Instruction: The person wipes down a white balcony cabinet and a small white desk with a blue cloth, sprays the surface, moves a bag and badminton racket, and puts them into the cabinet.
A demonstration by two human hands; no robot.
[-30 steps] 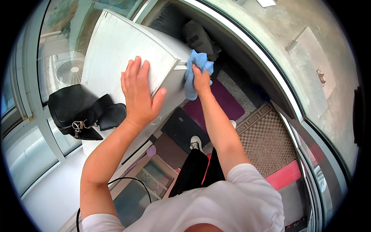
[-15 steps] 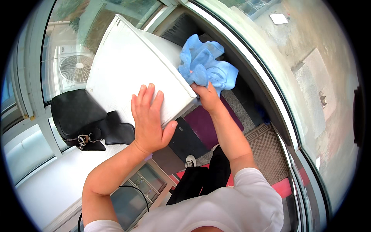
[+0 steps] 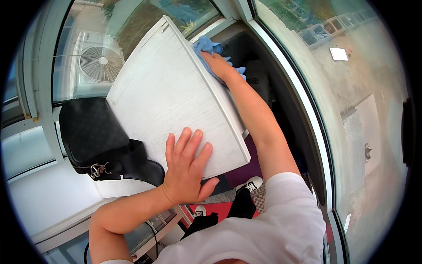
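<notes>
A tall white wooden cabinet (image 3: 167,101) takes up the middle, its pale top panel facing me. My left hand (image 3: 187,169) lies with spread fingers on the panel's near edge and holds nothing. At the far right side of the cabinet, my right hand (image 3: 215,66) grips a blue cloth (image 3: 204,50) and presses it against the side just below the top edge. Part of the cloth is hidden behind the hand and forearm. A black leather bag (image 3: 90,132) with a metal clasp rests to the left of the panel, its flap and strap reaching toward my left hand.
Glass windows in pale frames (image 3: 303,101) curve around both sides. Behind the left glass stands an air-conditioner unit (image 3: 101,64). Dark items (image 3: 259,79) fill the gap between cabinet and right window. A white ledge (image 3: 57,198) runs at left; a red mat (image 3: 222,211) lies by my feet.
My right hand has carried the blue cloth from the near corner to the far end of the cabinet's right side. My left hand stays on the panel near its closer edge. My view has shifted.
</notes>
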